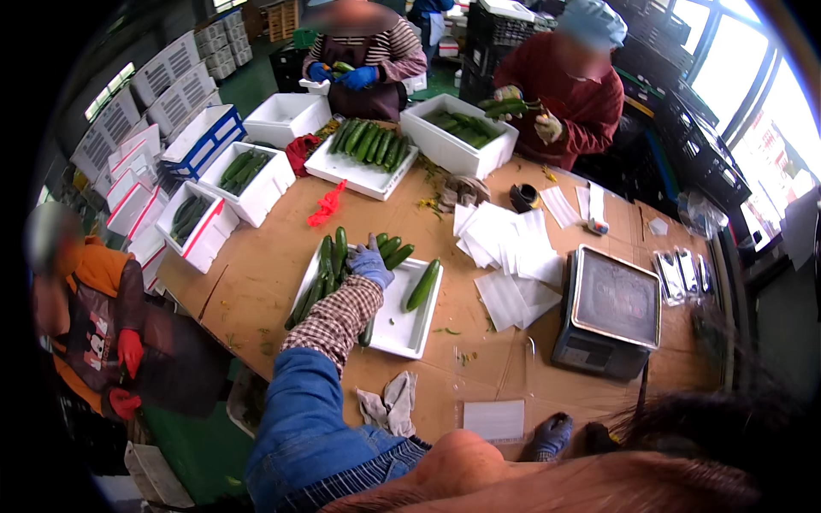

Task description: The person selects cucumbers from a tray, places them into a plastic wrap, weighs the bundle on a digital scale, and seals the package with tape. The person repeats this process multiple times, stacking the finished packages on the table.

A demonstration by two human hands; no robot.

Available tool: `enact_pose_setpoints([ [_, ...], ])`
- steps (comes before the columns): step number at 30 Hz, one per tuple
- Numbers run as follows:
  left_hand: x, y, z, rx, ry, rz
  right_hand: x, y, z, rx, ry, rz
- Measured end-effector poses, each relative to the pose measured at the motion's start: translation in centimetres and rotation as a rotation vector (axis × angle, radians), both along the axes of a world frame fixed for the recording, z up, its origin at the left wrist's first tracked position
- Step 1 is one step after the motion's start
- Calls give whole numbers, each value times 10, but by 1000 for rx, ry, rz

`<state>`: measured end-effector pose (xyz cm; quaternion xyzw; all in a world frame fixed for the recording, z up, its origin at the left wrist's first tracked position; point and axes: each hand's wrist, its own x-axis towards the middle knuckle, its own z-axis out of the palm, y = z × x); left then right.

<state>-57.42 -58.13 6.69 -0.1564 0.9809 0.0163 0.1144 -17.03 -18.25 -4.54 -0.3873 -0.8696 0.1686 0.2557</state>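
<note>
My left hand, in a blue-grey glove, reaches over a white foam tray of dark green cucumbers. Its fingers rest on or just above cucumbers near the tray's far edge; whether they grip one is hidden. Several cucumbers crowd the tray's left side, and one cucumber lies apart on the right. My right hand, also gloved, is low at the table's near edge with fingers curled. Beside it lies a clear plastic tray with a white pad at its near end.
A scale stands right of some white sheets. A rag lies near me. Tape sits farther back. White foam boxes and a tray of cucumbers line the far side, where co-workers stand.
</note>
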Motion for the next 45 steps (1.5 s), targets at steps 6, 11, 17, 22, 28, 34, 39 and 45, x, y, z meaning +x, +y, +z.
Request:
enact_pose_setpoints([
  [6,-14,-27,-4,107,44,-67,-4,4,4,-16,-72,4],
  [11,8,-19,30,260,527,-308,-4,9,4,8,-86,20],
  [17,132,87,82,453,559,-835,0,14,9,-1,1,85],
  [22,270,179,59,422,94,-961,5,15,12,-94,-3,104],
  [28,342,209,-38,299,-97,-1009,11,18,20,-216,-75,208],
  [34,383,189,-48,165,19,-1111,15,21,9,-424,94,251],
  [39,387,186,-51,186,46,-1123,7,-20,48,-216,211,562],
  [45,372,162,-50,499,115,-1077,7,-43,33,65,-117,876],
])
